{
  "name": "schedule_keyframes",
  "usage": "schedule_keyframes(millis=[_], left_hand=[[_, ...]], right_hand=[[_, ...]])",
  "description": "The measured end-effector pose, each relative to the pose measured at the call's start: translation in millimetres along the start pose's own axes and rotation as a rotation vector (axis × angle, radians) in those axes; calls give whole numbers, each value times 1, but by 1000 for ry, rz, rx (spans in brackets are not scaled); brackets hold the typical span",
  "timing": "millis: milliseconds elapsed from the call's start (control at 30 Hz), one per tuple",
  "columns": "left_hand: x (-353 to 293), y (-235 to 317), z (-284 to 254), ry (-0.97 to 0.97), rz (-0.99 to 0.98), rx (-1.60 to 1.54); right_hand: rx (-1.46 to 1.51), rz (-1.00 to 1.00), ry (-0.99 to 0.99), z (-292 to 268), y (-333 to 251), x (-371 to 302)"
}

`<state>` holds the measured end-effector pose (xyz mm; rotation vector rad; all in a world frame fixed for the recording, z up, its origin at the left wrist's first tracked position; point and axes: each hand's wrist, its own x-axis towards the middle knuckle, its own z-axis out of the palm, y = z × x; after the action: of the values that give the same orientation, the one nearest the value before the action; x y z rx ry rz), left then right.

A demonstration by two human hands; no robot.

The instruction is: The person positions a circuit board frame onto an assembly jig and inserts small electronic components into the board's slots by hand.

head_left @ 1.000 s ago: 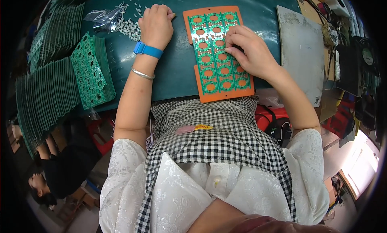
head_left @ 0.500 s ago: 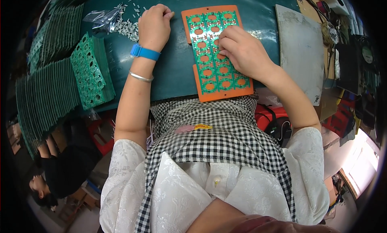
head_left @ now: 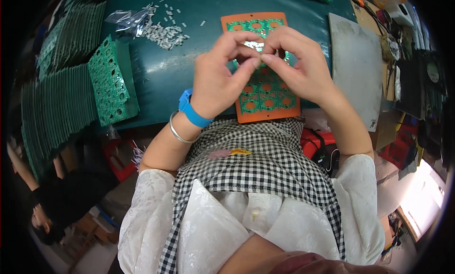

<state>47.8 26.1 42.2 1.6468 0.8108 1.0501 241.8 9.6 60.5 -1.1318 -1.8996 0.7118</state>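
Observation:
A green circuit board panel [head_left: 266, 87] with rows of round cut-outs lies on an orange carrier plate [head_left: 244, 116] in front of me. Over its upper half my two hands meet, thumb and finger tips almost touching. My left hand [head_left: 226, 70], below a blue wristband, is closed in a pinch; whatever sits between its fingertips is too small to make out. My right hand [head_left: 303, 60] pinches close beside it, its fingertips also hiding what they hold. To the left of the plate is a pile of small white parts [head_left: 163, 34], partly spilling from a clear plastic bag [head_left: 128, 21].
Long rows of green boards [head_left: 59, 117] stand on edge at the left, with a leaning stack of panels [head_left: 110, 82] beside them. A grey flat sheet [head_left: 356, 70] lies to the right. Another person [head_left: 71, 188] is at the lower left. Tools and cables crowd the far right.
My left hand has moved right and nearer, from beside the white parts to over the board. My right hand has lifted slightly and turned to meet it.

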Motion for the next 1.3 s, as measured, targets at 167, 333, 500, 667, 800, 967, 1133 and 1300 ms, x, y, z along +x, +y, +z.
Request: schedule_keyframes(millis=[167, 333, 500, 667, 800, 967, 1133, 1300], left_hand=[[19, -28, -41, 111, 109, 658], [54, -89, -80, 193, -32, 1051], [65, -105, -70, 126, -25, 1083], [63, -105, -76, 123, 81, 1006], [54, -71, -69, 119, -56, 634], [34, -43, -56, 113, -74, 393], [13, -23, -40, 70, -111, 211], [-1, -19, -27, 11, -121, 167]], right_hand=[[-51, 136, -80, -9, 3, -15], [-95, 225, -190, 0, 7, -29], [-130, 166, -170, 1, 13, -38], [-118, 129, -197, 0, 17, -37], [-151, 101, -190, 1, 20, -40], [-203, 38, -189, 4, 23, -40], [-211, 25, -200, 4, 21, -38], [-228, 21, -205, 4, 21, -37]])
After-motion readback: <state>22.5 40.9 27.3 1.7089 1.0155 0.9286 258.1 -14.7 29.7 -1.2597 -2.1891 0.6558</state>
